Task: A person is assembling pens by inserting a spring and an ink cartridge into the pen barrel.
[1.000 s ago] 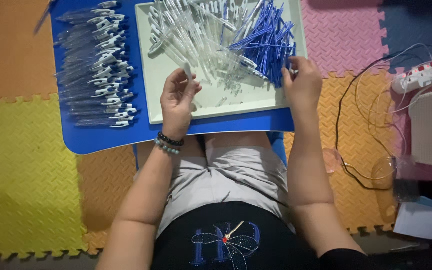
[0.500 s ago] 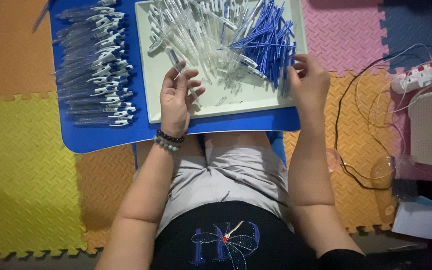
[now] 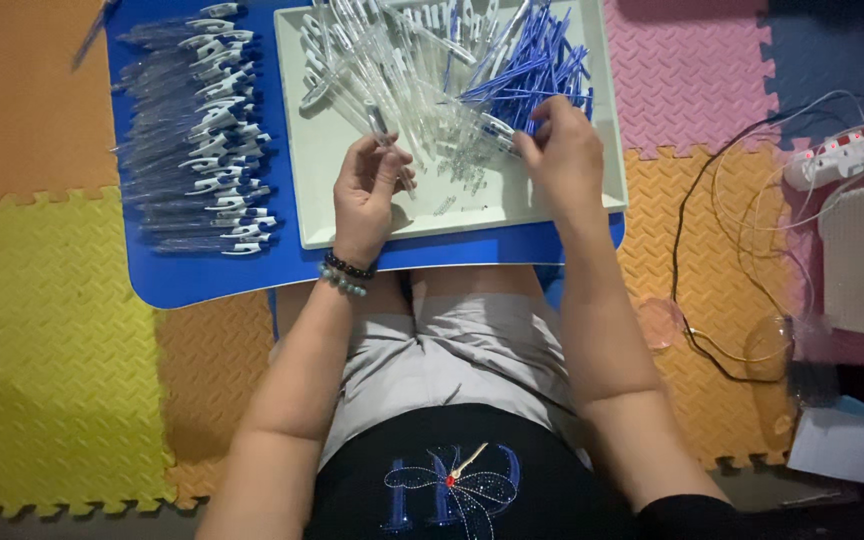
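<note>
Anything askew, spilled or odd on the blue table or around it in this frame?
Nothing looks spilled or damaged. The left hand holds a clear pen barrel over the pale tray, the right hand reaches into the blue refills. Only the loose tangle of cables on the floor mats looks untidy.

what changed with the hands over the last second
The left hand lifted off the tray's near edge and now holds a clear pen barrel upright in its fingers. The right hand moved inward from the tray's right edge to the blue refills. The pale tray, the row of finished pens and the blue table stayed put.
</note>
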